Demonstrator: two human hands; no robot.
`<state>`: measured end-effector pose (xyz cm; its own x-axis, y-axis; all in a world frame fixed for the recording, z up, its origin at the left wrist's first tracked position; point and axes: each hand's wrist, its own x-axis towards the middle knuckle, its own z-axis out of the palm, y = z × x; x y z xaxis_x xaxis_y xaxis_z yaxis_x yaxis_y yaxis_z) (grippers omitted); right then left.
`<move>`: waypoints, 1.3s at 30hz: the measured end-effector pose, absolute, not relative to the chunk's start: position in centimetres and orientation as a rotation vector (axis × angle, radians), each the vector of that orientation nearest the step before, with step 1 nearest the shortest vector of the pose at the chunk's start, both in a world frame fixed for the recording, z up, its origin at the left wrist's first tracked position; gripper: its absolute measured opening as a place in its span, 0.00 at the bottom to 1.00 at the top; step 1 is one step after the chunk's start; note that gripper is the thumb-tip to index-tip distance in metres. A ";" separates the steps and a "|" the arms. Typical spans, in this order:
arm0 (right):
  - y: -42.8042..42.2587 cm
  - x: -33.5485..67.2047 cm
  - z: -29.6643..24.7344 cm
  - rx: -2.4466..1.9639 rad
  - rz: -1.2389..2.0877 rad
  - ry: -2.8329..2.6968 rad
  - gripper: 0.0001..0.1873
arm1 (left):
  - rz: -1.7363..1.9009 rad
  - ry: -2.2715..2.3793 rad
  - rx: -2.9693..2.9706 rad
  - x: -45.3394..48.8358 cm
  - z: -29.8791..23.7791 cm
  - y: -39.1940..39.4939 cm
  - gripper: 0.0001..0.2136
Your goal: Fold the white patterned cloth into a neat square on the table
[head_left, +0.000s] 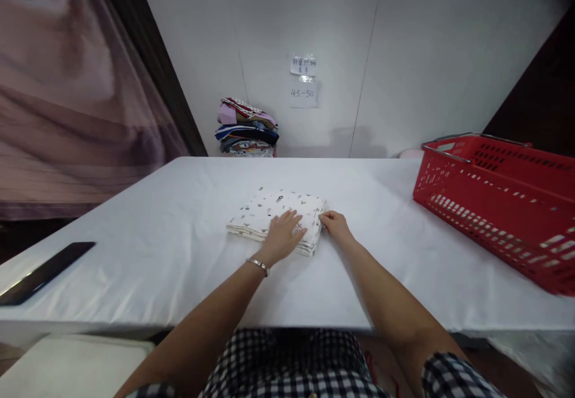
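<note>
A white cloth with a small scattered print (263, 209) lies folded into a flat, layered rectangle on the white-covered table. My left hand (284, 235) rests flat on top of it near the front, fingers spread, with a silver bracelet at the wrist. At the cloth's right edge, my right hand (336, 225) has its thumb and fingers pinched together on the layers there. How many layers lie between those fingertips, I cannot tell.
A red plastic basket (494, 206) with metal handles stands on the right. On the left lies a dark flat phone-like object (45, 272). A stack of folded clothes (247, 128) sits beyond the far table edge, by the wall with paper notes (304, 93).
</note>
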<state>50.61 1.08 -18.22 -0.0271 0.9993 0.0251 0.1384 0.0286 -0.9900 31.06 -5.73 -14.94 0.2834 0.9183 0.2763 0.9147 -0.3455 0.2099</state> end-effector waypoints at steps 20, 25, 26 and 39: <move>0.3 50.2 -18.3 -1.283 1.132 -1.478 0.18 | 0.567 1.611 2.758 32.6 -16.9 -8.2 0.20; 0.2 50.5 -17.7 -1.329 1.242 -1.415 0.16 | 0.568 1.620 2.754 32.6 -16.8 -8.4 0.20; 0.2 50.5 -17.7 -1.342 1.224 -1.407 0.14 | 0.565 1.624 2.758 32.7 -16.8 -8.4 0.20; 0.2 50.1 -18.5 -1.326 0.975 -1.588 0.15 | 0.577 1.634 2.768 32.6 -17.2 -8.3 0.20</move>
